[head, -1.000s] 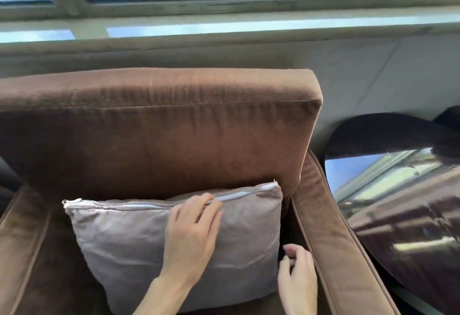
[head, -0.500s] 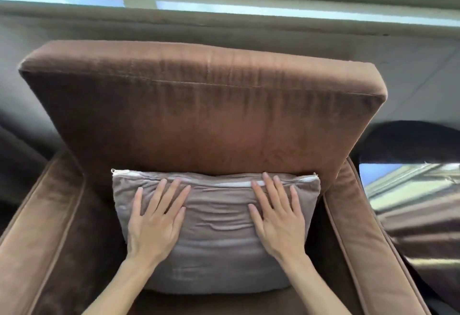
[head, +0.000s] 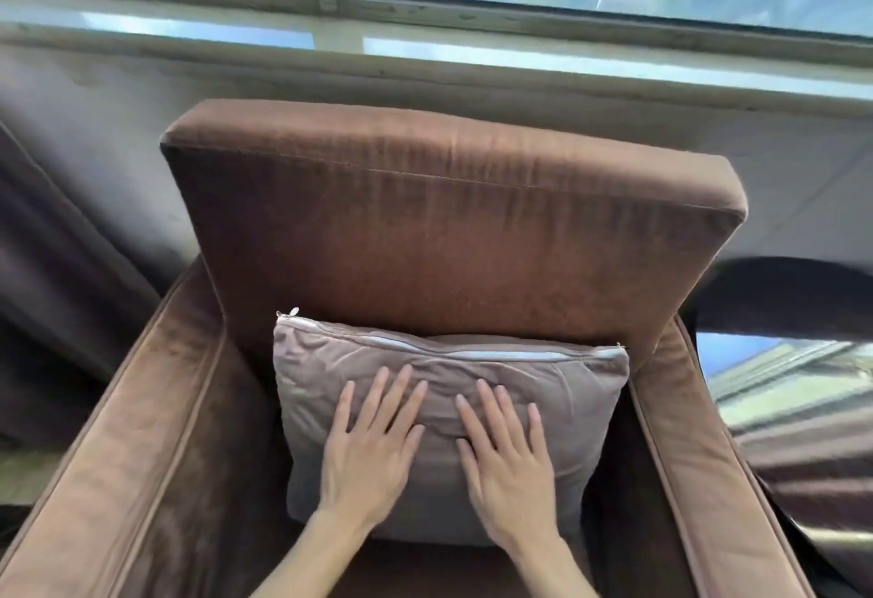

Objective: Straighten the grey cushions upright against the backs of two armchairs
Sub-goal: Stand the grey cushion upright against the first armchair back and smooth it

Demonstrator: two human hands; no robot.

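Observation:
A grey cushion (head: 581,408) stands upright on the seat of a brown armchair (head: 453,229), leaning against its backrest, zip edge on top. My left hand (head: 371,446) lies flat on the cushion's front, fingers spread. My right hand (head: 508,455) presses flat beside it, fingers apart too. Neither hand grips anything. The two hands are close together near the cushion's middle. Only this one armchair's cushion is in view.
Padded armrests (head: 132,432) flank the seat on both sides. A dark glossy round table (head: 803,389) sits right of the chair. A grey wall and window sill (head: 425,54) run behind it. Dark fabric (head: 52,276) hangs at the left.
My hands went from the cushion's top edge and right side to flat on its front, then slid closer together toward its middle. The view has pulled back and shifted left.

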